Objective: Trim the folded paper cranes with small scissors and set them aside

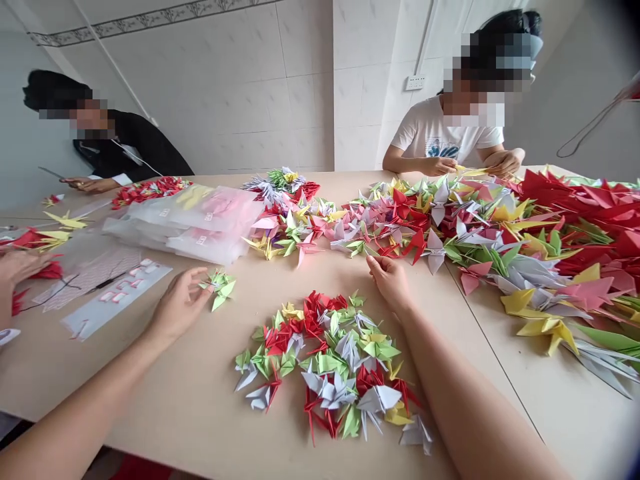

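Note:
My left hand [181, 303] is on the left side of the table, thumb and fingers closed on a small bunch of green paper cranes [221, 287]. Farther right, my right hand [391, 280] pinches at the near edge of a long pile of folded cranes [345, 230]. A green paper crane [369, 252] shows at its fingertips, partly covered by them. Between my forearms lies a loose heap of red, green, white and yellow cranes [327, 363] on the tabletop.
Filled plastic bags [200, 227] lie left of centre, beside a clear strip with red-and-white labels [120, 293]. Larger red cranes [595, 213] are heaped at right. Two people sit across the table; another person's hand [20, 270] reaches in at far left.

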### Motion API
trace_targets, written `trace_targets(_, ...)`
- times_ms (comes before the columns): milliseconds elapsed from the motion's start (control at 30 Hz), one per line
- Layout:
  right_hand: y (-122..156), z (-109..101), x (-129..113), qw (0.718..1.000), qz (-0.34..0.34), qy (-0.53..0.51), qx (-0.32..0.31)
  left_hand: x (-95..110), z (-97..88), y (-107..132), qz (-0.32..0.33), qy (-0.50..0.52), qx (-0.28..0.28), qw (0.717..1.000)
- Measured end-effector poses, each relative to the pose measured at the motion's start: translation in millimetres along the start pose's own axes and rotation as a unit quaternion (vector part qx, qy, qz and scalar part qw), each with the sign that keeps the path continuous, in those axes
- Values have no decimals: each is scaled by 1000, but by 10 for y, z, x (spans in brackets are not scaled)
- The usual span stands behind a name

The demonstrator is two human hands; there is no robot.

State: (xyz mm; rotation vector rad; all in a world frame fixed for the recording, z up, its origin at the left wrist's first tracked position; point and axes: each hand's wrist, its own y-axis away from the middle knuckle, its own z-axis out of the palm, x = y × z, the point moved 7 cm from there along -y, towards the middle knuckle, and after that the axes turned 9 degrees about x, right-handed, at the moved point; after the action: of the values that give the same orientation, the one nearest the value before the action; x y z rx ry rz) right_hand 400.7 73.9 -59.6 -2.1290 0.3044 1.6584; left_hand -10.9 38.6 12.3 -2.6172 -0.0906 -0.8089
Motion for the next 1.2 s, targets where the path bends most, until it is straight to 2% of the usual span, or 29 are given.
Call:
trace_targets(67,4,-26,-3,1000,-1,0,0,134,-52,249,87,-52,55,993)
trace_targets(133,6,-61,-4,1000,0,-1,4,289,-8,582,148,-43,36,987)
trace_targets(233,2,-111,8,1000,5,-9,16,455,183,1119,171,27,-106,979)
trace_targets(267,-1,-122,15,1000,6,-12,19,473,245,1267,154,41,-149,976)
trace_targets(367,-20,-152,42,999,5,-19,30,558,387,1556,124,66,-210,968)
trace_targets(533,-54,-254,105,998,6,-31,63,925,651,1666,164,86,-210,960)
trace_targets(667,-74,-361,147,995,11,-47,92,1225,807,1650,203,90,-160,962)
trace_targets(800,-85,-390,167,993,18,-61,100,1328,804,1656,237,73,-114,962)
trace_targets(900,-79,-374,161,993,20,-64,95,1364,717,1740,300,46,-77,950)
trace_targets(1000,-73,-365,151,994,24,-62,88,1523,665,1964,413,26,-66,908)
trace_targets(1133,-96,-380,142,995,21,-47,88,1953,757,2398,576,12,-109,810)
trace_targets(1200,-118,-385,144,995,19,-37,89,2193,839,2565,636,11,-121,762)
